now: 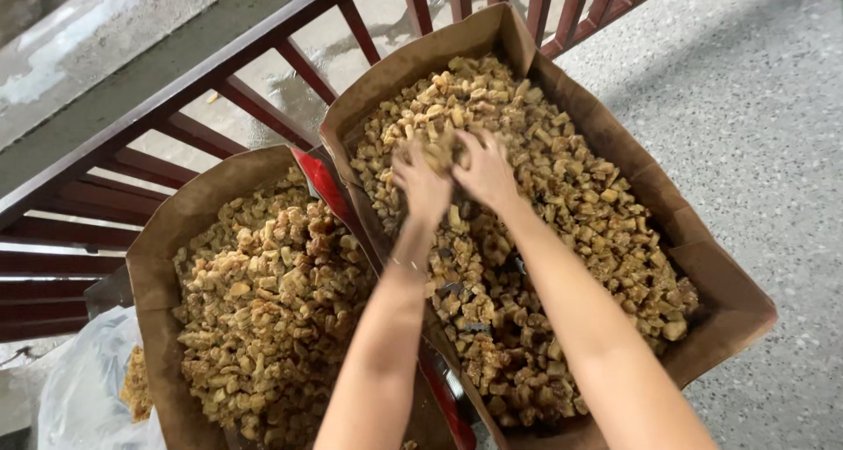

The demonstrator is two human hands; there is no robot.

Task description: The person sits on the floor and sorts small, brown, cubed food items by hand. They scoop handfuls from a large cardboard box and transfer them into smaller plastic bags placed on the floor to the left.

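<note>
A speckled grey floor (755, 108) and a dark red wooden railing (202, 90) frame two big brown cardboard boxes standing side by side, their near walls touching along a red strip (325, 187). The right box (606, 134) and the left box (154, 239) are both heaped with small golden-brown crispy chunks; a clear plastic bag (79, 388) with a little of the same stuff sits at the lower left. Both arms reach into the right box, and the step in hand looks like scooping or sifting its contents near the far middle. The left hand (421, 182) and right hand (483, 169) are pressed together, fingers curled around a clump of chunks (439, 151) between them, though motion blur makes it hard to tell how firmly it is held. Any next move would call for keeping the cupped palms closed together so that loose pieces do not spill over the box rim
</note>
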